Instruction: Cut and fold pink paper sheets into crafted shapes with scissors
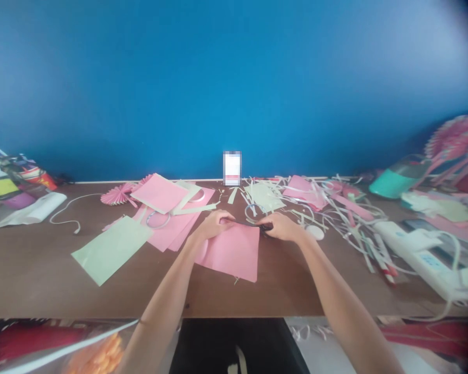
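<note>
A pink paper sheet [234, 252] lies on the brown table [42, 280] in front of me. My left hand [214, 223] is closed on the sheet's far left edge. At the far right edge, my right hand [281, 226] is closed round dark scissors [253, 224], whose blades lie along the top of the sheet between both hands.
A pale green sheet [111, 249] and more pink sheets [159, 195] lie to the left, with a folded pink fan [119, 194]. Several paper strips [335, 208] litter the right side, beside a white glue gun [421, 254] and a teal cup [393, 182]. A blue wall stands behind.
</note>
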A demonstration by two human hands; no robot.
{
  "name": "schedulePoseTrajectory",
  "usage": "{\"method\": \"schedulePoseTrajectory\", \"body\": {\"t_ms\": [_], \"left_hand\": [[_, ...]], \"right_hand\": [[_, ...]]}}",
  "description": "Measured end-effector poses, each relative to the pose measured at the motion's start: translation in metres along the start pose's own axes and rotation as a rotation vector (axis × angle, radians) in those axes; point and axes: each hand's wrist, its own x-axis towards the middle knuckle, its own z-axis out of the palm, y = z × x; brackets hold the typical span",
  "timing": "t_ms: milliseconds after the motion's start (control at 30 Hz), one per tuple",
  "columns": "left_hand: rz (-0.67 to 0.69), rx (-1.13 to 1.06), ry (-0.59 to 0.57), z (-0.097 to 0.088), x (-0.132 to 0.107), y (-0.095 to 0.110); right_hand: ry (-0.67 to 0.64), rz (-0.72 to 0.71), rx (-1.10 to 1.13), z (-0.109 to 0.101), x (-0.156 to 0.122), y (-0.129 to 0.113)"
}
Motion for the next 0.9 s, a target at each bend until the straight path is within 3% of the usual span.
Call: {"method": "schedulePoseTrajectory", "body": {"t_ms": [167, 400, 900], "left_hand": [[-0.003, 0.060, 0.006, 0.000, 0.001, -0.004], [0.045, 0.118, 0.042, 0.002, 0.003, -0.008], [0.101, 0.300, 0.014, -0.001, 0.001, -0.007]], "right_hand": [[0.152, 0.065, 0.052, 0.005, 0.003, 0.003], [0.268, 0.049, 0.509, 0.024, 0.017, 0.004], [0.290, -0.013, 0.509, 0.037, 0.020, 0.005]]}}
